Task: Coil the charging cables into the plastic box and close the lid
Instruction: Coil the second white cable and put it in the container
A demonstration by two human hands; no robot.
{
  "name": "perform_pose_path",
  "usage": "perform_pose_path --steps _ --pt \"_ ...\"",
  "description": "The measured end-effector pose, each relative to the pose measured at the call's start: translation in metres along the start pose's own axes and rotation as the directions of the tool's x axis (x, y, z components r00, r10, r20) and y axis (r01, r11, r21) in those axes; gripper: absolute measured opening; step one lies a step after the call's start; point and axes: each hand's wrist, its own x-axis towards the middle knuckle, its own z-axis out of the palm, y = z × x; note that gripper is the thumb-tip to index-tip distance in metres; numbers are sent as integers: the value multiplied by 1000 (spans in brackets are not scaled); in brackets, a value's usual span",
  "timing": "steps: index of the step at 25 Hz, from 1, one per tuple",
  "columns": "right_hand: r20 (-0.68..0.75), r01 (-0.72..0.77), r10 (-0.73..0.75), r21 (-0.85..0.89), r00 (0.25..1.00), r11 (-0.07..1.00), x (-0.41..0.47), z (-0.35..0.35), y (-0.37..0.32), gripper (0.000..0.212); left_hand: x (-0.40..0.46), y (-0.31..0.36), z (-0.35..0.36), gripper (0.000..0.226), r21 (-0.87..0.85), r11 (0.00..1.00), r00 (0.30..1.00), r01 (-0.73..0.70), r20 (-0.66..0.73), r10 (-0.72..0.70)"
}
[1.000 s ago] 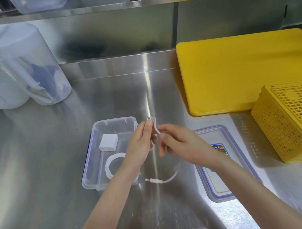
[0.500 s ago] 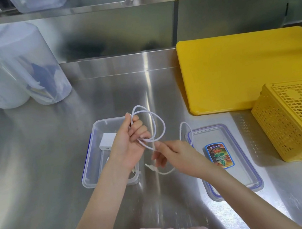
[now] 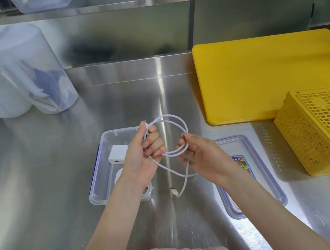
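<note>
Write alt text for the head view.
Two hands, left hand and right hand, loop a white charging cable above a steel counter. An open clear plastic box holds a white charger; its lid lies right.

commercial kitchen | steel counter (image 3: 41, 183) | yellow cutting board (image 3: 268, 75) | shelf (image 3: 61, 12)
</note>
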Motion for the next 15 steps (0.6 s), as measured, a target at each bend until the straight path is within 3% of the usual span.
perform_pose_path --steps 2,5,8,10,11,12,15 --pt "-18 48 -49 -47 999 998 0 3 2 26 1 1 1 40 -79 997 1000 -27 -3 27" --pt "-34 147 -170 -355 985 923 -1 3 2 25 1 2 -1 41 -138 990 1000 -11 11 13" --pt "-32 135 -191 -592 981 795 0 -1 -4 19 -2 -2 -2 40 88 995 998 41 37 -45" --pt "-26 146 -270 -789 963 597 3 -2 -3 9 -4 -6 -2 39 236 971 998 39 39 -49" --pt "-13 174 -345 -846 938 505 4 -1 -1 15 -5 -8 -1 38 276 961 999 27 38 -39" --pt "0 214 -422 -861 907 461 5 -1 0 21 -5 -9 0 38 295 955 999 19 42 -33" --pt "2 308 -540 -824 842 477 9 -1 -5 26 -6 -8 4 38 315 949 994 28 93 -60"
